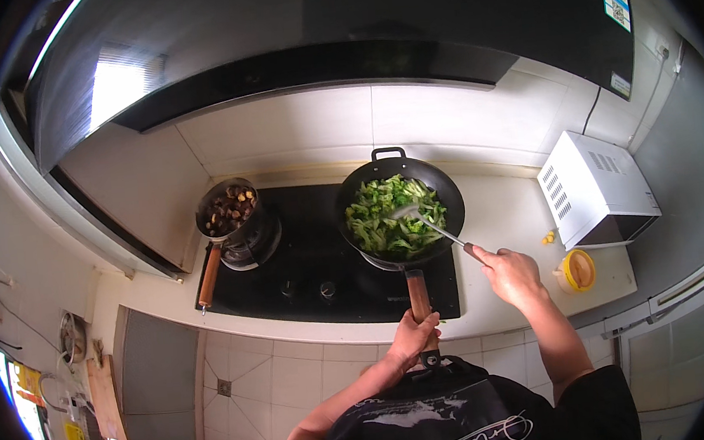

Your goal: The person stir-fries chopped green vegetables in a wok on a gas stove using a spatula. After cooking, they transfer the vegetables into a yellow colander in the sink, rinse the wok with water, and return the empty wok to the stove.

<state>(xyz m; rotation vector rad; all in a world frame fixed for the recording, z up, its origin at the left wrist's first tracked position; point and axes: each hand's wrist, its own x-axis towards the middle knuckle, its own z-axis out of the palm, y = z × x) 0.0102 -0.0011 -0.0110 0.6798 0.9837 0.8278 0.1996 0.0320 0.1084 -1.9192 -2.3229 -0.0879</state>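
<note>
A black wok (449,197) with chopped green leafy vegetables (384,230) in it sits over the right burner of the stove. My left hand (415,337) is closed around the wok's wooden handle (419,295). In my right hand (511,274) is a metal spatula (443,231) with a brown grip; its blade lies on top of the vegetables near the wok's middle. A smaller pan (212,279) with a wooden handle stands at the left burner, holding dark brown chunks (230,211) and some yellowish pieces.
The black glass stove (304,242) is set in a white countertop (500,208). At the right are a white microwave oven (603,181), a yellow-rimmed tub (579,270) and small yellow pieces (549,237). A dark range hood (315,68) hangs above. A wooden board (105,394) stands at the left.
</note>
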